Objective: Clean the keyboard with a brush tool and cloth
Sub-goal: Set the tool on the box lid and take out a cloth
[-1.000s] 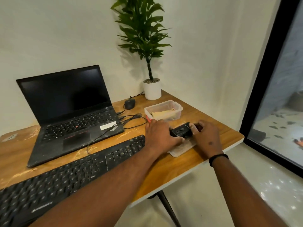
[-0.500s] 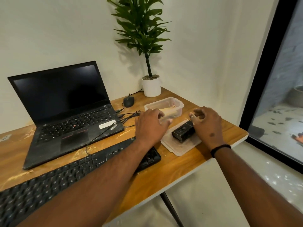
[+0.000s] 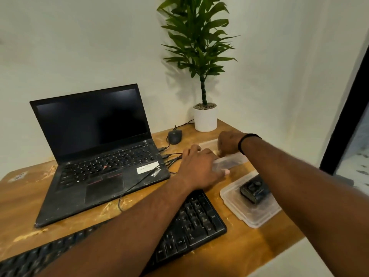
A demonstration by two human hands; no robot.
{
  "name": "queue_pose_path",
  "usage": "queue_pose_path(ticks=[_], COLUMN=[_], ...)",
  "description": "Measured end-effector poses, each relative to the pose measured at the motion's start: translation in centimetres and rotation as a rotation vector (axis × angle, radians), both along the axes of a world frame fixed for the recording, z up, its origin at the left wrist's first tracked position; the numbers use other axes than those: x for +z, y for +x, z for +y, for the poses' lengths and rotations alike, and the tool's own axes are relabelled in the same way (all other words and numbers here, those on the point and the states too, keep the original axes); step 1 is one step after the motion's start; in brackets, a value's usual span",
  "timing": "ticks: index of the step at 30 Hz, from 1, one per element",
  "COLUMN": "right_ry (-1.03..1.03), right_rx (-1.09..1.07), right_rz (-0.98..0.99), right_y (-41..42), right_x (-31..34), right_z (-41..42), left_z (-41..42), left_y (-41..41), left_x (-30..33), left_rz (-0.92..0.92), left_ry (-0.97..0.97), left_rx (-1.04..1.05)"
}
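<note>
Steadying the clear container (image 3: 229, 162) beyond the keyboard (image 3: 191, 222), the left hand (image 3: 199, 168) curls its fingers around the near wall. The right hand (image 3: 229, 143) dips inside; its hold cannot be told. Brace the container firmly while lifting out the tool.

Both my arms reach forward, left hand (image 3: 201, 168) lying palm-down with fingers spread, right hand (image 3: 229, 143) curled downward.

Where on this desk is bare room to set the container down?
Bare wood lies left of the laptop, and at the front corner between the keyboard and lid. The back right, around the container, mouse and pot, is crowded.
</note>
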State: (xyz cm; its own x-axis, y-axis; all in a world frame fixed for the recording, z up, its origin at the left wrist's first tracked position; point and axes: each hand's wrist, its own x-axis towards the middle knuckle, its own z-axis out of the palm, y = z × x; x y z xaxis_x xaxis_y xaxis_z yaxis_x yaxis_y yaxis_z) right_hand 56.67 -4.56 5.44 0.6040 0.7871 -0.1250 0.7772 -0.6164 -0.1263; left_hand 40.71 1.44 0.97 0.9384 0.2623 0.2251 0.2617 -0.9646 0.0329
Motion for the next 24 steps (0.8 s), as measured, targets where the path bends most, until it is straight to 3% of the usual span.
queue_pose_path(ticks=[4, 8, 14, 17, 19, 22, 24], right_ry=[-0.095, -0.046, 0.154, 0.324, 0.474, 0.643, 0.682], right_rx=[0.013, -0.013, 0.052, 0.131, 0.192, 0.323, 0.389], right_rz=[-0.034, -0.035, 0.003, 0.003, 0.067, 0.334, 0.463], right_y=[-0.1, -0.5, -2.1, -5.0, -7.8, -13.2, -16.8], right_x=[0.2, 0.3, 3.8, 6.4, 7.6, 8.0, 7.6], right_z=[1.0, 1.0, -1.1, -2.9, -4.1, -5.2, -5.0], left_z=[0.2, 0.2, 1.1, 1.3, 1.4, 0.7, 0.1], left_y=[0.3, 0.1, -2.4, -5.5, -8.1, -12.6, -16.0], left_x=[0.1, 0.7, 2.6, 4.9, 6.0, 7.0, 7.1], left_rz=[-0.003, -0.031, -0.654, -0.781, -0.781, -0.78, -0.798], left_ry=[-0.015, -0.133, -0.588, -0.835, -0.926, -1.042, -1.023], left_rx=[-0.017, -0.014, 0.101, 0.137, 0.106, -0.006, -0.018])
